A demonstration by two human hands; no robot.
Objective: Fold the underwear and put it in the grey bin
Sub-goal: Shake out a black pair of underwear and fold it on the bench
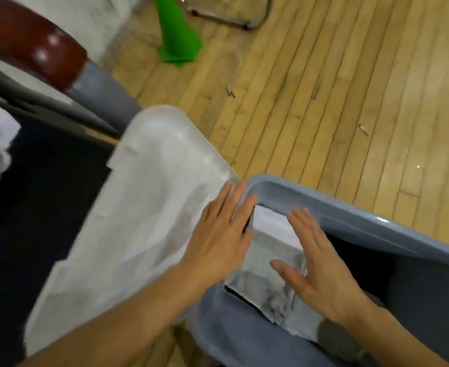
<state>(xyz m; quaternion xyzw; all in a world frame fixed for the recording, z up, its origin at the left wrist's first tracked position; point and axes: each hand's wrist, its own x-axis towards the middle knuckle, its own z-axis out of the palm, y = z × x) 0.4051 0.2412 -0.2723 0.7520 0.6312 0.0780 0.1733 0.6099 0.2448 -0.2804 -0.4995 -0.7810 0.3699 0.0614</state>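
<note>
Underwear (268,263) lies folded in grey bin (350,215); no legible writing.

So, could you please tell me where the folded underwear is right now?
In the head view, the folded underwear sits lower centre, inside the grey bin at its left end, between the left hand and right hand.

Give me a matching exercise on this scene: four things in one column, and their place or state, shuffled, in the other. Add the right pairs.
Things
1. folded grey underwear
2. left hand
3. green cone
4. right hand

Place or state
A. stands on the wooden floor
B. lies inside the grey bin at its corner
C. fingers straight, over the bin's rim beside the white tray
D. fingers spread, inside the bin by the underwear

Pairs: 1-B, 2-C, 3-A, 4-D
</note>
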